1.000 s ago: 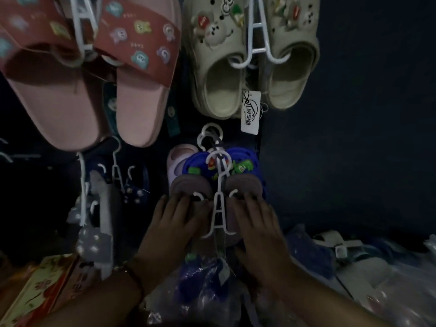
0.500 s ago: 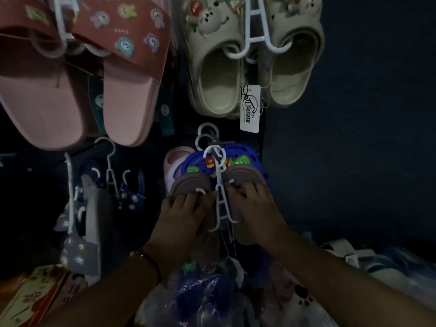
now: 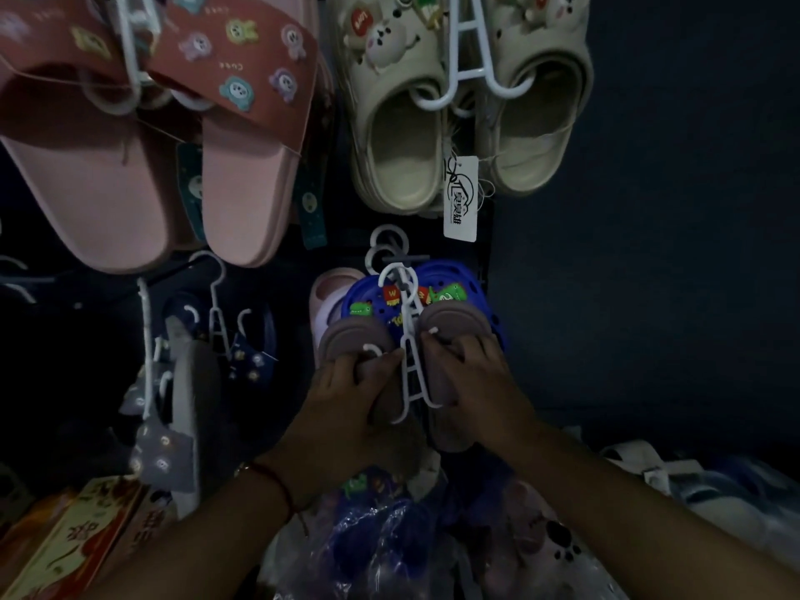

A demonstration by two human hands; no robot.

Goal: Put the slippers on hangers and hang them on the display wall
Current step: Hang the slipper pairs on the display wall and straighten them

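A pair of small mauve slippers (image 3: pixel 353 339) sits on a white plastic hanger (image 3: pixel 409 365), whose hook reaches a peg on the dark display wall (image 3: pixel 649 253). My left hand (image 3: pixel 346 404) grips the left slipper with fingers curled over it. My right hand (image 3: pixel 480 383) grips the right slipper beside the hanger's stem. Behind them hang blue clogs (image 3: pixel 450 292) with dinosaur charms and a pale pink slipper (image 3: pixel 329 292).
Pink slides (image 3: pixel 143 166) and beige charm clogs (image 3: pixel 467 123) hang above on white hangers. Grey and navy slippers (image 3: pixel 182 383) hang low left. Bagged slippers (image 3: pixel 389 556) lie below my arms, a printed box (image 3: pixel 73 539) at bottom left, more bagged shoes (image 3: pixel 714 491) at right.
Both hands have risen with the mauve pair toward the peg. Their fingers have gone from lying over the slippers to curling round them.
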